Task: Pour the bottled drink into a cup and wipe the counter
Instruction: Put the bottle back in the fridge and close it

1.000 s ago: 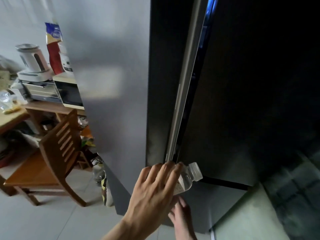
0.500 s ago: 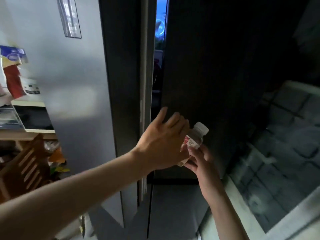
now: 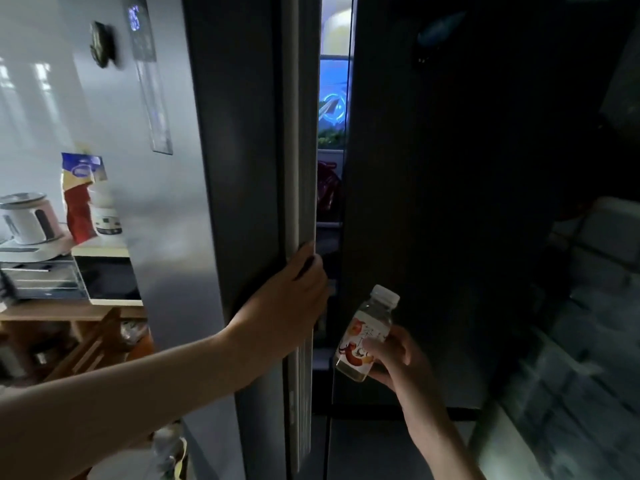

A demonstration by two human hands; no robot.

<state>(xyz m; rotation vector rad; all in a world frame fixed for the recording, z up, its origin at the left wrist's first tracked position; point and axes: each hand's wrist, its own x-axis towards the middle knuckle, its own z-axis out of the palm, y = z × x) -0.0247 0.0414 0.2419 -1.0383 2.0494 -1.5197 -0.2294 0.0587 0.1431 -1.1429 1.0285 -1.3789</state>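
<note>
The left hand (image 3: 287, 306) grips the inner edge of the left refrigerator door (image 3: 242, 168), its fingers curled around that edge and mostly hidden behind it, with the thumb lying along the door's pale gasket strip. That door stands slightly ajar, leaving a narrow lit gap (image 3: 334, 133) between it and the dark right refrigerator door (image 3: 450, 202); inside the gap, blue-lit shelves, something green and a red bag show only in part. Just to the right of the left door's edge and lower than the left hand, the right hand (image 3: 391, 358) holds the bottled drink (image 3: 365, 336), fingers and thumb wrapped around the lower half of its body. The bottle is a small clear plastic one with a white cap and a red-and-orange label, tilted so that the cap leans up and to the right, in front of the right door and apart from the left hand. On the outer face of the left door sits a lit control panel (image 3: 138, 29). Further left of that door, a white kitchen appliance (image 3: 24, 220) and a red-and-blue bag (image 3: 79, 195) stand on a wooden shelf unit (image 3: 52, 311).
</note>
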